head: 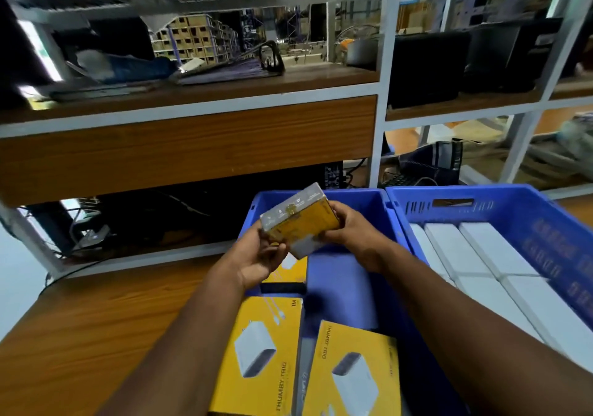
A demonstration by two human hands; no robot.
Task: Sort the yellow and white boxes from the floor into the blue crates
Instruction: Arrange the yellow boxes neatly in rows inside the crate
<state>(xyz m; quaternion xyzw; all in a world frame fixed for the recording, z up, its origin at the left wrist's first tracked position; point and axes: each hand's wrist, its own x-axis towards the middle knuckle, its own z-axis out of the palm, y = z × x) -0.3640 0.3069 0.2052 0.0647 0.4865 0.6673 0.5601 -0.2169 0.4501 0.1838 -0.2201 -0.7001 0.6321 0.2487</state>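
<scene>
Above crate (378,210), box (300,220) between grips.

A warehouse stockroom, seen from a packing bench

Stacked cartons (192,38) are filling racking in the distance, white metal shelving (383,94) is standing over a wooden bench (80,319), and blue crates (481,207) are holding boxed goods

1 head view (close), forward-down over blue crates (398,223) toward shelving (382,101)
</scene>
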